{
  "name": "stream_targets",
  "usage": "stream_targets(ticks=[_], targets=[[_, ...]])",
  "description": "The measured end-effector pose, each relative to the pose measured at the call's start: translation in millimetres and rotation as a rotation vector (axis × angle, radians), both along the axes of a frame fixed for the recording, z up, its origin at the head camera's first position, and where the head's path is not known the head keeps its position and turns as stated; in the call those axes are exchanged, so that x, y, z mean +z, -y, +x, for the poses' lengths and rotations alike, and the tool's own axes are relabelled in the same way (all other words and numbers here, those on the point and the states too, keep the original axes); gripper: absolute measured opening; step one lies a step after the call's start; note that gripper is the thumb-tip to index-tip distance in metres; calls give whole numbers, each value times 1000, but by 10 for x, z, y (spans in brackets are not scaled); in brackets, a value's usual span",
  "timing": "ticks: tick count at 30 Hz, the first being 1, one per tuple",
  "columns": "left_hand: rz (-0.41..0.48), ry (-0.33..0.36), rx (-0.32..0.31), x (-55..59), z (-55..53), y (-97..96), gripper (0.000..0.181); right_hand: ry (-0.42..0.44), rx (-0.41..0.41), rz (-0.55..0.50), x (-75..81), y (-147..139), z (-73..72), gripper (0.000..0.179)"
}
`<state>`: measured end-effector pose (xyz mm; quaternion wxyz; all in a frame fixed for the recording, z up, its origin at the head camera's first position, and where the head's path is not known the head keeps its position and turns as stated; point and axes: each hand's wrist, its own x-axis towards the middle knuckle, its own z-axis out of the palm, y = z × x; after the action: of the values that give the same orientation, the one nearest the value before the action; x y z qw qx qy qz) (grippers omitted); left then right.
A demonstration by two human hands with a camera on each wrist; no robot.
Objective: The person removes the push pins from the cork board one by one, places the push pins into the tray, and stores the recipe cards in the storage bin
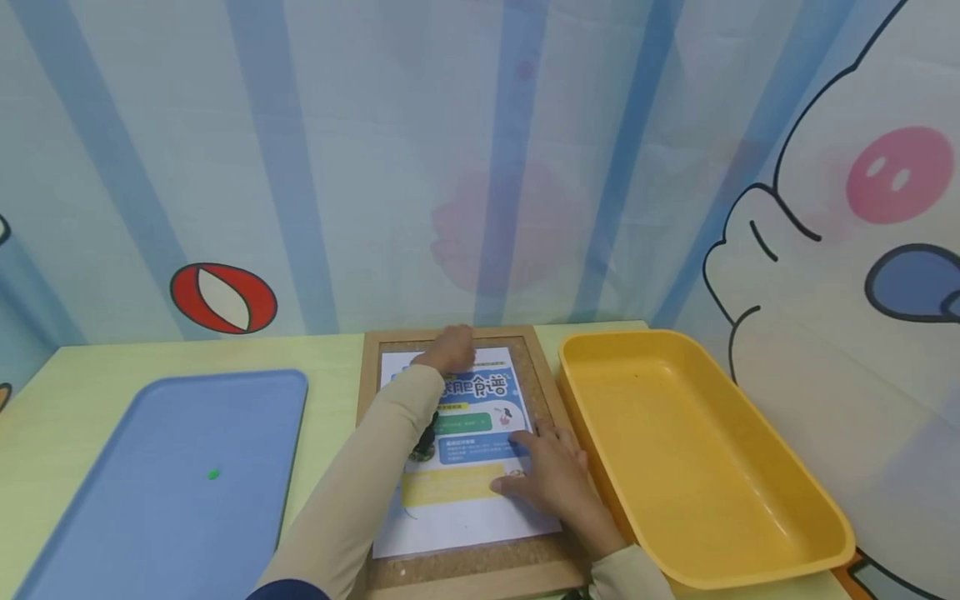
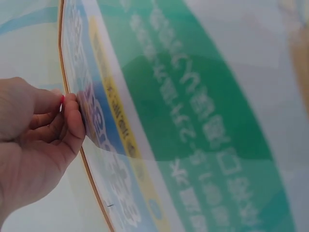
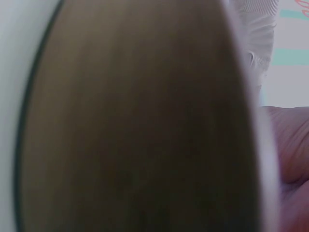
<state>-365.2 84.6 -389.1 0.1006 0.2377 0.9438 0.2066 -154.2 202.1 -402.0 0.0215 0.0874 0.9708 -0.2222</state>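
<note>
A printed sheet point(image 1: 450, 527) with blue, green and yellow blocks lies on a wood-framed cork board point(image 1: 427, 568). At the sheet's top edge, my left hand point(image 1: 450, 348) pinches a small pinkish-red push pin point(image 2: 62, 99) between thumb and fingers; most of the pin is hidden by the fingertips. My right hand point(image 1: 557, 473) rests with spread fingers over the sheet's right edge and the board's right side. In the right wrist view only part of that hand point(image 3: 294, 145) shows, beside a blurred brown surface.
To the left lies a shallow blue tray point(image 1: 187, 542) with a small green round piece point(image 1: 213, 474) in it. A deeper yellow tray point(image 1: 697, 458) stands close against the board's right side. Behind the pale table point(image 1: 333, 367) hangs a printed cloth point(image 1: 390, 167).
</note>
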Motion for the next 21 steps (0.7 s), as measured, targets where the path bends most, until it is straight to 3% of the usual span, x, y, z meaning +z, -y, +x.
stream_targets(ticks=[6,14,21], targets=[[130,17,47,-68,-51,43,29,-8,0,6,-22,1,8,68],[294,27,50,-89,-90,120,16,-15,2,14,-6,-5,-9,68],[382,83,154,-111,-50,147,17,10,-8,14,-13,4,-15,68]])
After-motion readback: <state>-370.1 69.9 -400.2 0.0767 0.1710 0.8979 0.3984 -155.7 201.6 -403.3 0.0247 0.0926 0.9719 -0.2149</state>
